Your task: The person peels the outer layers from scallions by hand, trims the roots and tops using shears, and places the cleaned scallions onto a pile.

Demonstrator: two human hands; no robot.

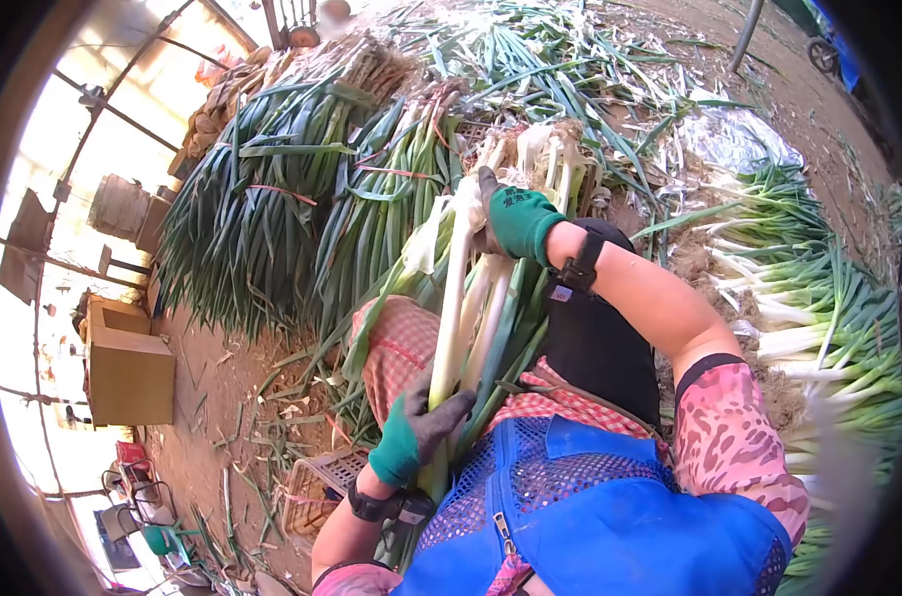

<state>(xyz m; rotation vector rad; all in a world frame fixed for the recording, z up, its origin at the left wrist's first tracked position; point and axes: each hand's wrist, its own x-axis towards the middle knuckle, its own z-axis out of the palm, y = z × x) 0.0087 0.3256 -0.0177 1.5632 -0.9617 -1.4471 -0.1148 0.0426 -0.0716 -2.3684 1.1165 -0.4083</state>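
Observation:
Both hands wear green gloves with dark palms. My left hand (418,429) is wrapped round the lower part of some long green onions (455,308), which lean across my lap. Up by their white root ends, my right hand (514,217) is closed on the same stalks, its thumb pointing up. Loose outer leaves hang beside the white stems. Just beyond the right hand lie more white root ends (550,149). Large bundles of green onions (262,199), tied with red bands, lie ahead to the left.
Trimmed onions (799,298) lie in a long row at the right, near a silvery sheet (739,139). Leaf scraps (530,60) cover the ground ahead. A basket (317,492) stands at lower left, with a cardboard box (131,375) farther left.

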